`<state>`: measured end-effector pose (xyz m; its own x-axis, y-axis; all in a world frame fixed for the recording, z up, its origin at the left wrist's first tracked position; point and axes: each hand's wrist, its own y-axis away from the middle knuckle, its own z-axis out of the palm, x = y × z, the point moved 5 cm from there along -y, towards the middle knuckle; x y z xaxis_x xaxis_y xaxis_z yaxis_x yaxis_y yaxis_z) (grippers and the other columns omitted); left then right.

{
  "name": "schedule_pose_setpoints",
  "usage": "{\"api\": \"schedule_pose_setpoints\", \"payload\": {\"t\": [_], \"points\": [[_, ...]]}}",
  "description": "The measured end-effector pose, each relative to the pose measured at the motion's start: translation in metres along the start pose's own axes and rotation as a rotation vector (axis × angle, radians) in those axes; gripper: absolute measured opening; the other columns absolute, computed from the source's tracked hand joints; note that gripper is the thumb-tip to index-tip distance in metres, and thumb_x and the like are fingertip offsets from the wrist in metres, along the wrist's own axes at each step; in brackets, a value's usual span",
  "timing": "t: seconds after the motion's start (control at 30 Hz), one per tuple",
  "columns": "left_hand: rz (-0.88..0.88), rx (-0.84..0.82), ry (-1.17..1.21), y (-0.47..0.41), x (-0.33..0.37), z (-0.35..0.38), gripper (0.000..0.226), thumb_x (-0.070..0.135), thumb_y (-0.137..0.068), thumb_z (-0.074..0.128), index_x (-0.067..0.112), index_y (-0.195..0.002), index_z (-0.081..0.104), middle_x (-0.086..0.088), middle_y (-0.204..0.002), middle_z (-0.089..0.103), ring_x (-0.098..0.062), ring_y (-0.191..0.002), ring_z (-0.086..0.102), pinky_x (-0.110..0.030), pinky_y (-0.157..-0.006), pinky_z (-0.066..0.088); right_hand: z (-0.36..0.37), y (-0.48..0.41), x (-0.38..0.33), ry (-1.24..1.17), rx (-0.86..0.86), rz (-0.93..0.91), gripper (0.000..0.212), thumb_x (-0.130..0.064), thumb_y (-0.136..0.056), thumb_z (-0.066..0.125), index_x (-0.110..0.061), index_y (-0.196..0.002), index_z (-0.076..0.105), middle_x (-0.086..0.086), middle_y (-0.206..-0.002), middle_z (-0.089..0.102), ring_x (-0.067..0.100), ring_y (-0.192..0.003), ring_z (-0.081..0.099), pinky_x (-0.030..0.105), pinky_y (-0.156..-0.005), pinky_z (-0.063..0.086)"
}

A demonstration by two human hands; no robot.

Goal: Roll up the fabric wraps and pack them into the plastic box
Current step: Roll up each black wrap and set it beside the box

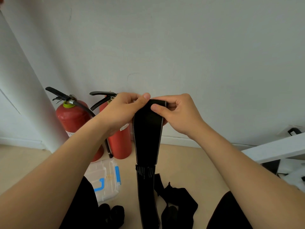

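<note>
floor [181, 162]: tan, lies under everything below the hands.
fire extinguishers [72, 118]: two red ones at 9 o'clock of the hands, by the wall; white labels too blurred to read.
held wrap [147, 138]: black strip, pale edges, long axis vertical; hangs from the fingers toward 6 o'clock.
plastic box [105, 177]: clear, blue latches, lid on, on the floor at 7 o'clock; no legible writing.
loose wraps [178, 197]: black heap at 5 o'clock.
left hand [123, 109]: thumb and fingers pinch the wrap's folded top from 9 o'clock.
right hand [178, 113]: pinches the same end from 3 o'clock, equally near.
next move: likely winding downward from this end.
</note>
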<state>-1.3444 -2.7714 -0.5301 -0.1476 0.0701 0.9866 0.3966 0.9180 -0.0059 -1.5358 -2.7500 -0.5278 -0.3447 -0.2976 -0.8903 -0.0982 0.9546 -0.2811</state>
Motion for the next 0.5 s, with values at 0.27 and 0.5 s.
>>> {"api": "schedule_pose_setpoints", "payload": {"t": [0.27, 0.5], "points": [[-0.032, 0.003, 0.243, 0.000, 0.000, 0.001, 0.022, 0.016, -0.104, 0.070, 0.004, -0.122, 0.074, -0.017, -0.106, 0.081, -0.026, -0.096, 0.081, -0.028, -0.076, 0.064, 0.001, 0.001, -0.009, -0.047, -0.019, 0.070, 0.039, -0.034, -0.116, 0.050, -0.009, -0.116, 0.080, 0.013, -0.095, 0.081, 0.028, -0.081, 0.081, 0.050, -0.066, 0.068], [-0.055, -0.134, 0.167, 0.003, -0.002, 0.009, 0.040, 0.035, -0.114, 0.051, 0.005, -0.126, 0.075, -0.018, -0.119, 0.080, -0.028, -0.110, 0.079, -0.031, -0.082, 0.065, -0.007, 0.002, -0.015, 0.179, 0.074, -0.100, 0.021, -0.021, -0.108, 0.068, -0.018, -0.121, 0.084, -0.007, -0.104, 0.084, 0.008, -0.087, 0.079, 0.036, -0.079, 0.065]]}}
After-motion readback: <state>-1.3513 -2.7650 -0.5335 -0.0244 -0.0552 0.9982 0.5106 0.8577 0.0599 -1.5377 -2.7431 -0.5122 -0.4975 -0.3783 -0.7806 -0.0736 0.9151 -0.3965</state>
